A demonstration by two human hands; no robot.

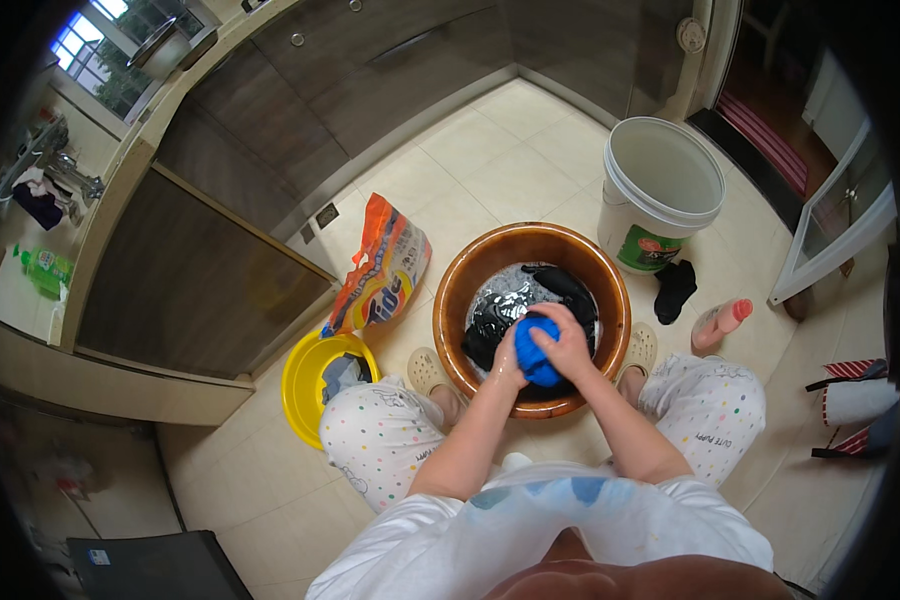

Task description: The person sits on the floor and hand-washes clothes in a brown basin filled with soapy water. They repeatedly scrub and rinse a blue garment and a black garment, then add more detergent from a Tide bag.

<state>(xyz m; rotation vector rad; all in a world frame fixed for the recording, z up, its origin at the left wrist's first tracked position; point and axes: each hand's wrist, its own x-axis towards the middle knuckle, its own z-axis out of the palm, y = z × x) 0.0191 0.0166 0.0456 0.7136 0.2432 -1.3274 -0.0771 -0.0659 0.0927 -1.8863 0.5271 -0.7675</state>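
Between both palms I hold a bunched blue cloth (536,352). My left hand (507,358) presses it from the left, and my right hand (566,341) covers its right side with the fingers spread over the top. Both hands are above a round brown basin (450,311), which stands on the floor between my feet. Dark wet fabric (562,285) lies in the sudsy water (495,289) under the cloth. The lower part of the basin's inside is partly hidden by my hands and forearms.
An orange Tide bag (390,270) stands left of the basin, by a yellow tub (300,390) with grey-blue cloth (341,375). To the right are a white bucket (622,202), a black sock (675,291) and a pink bottle (720,324). Dark cabinets (420,67) line the far side.
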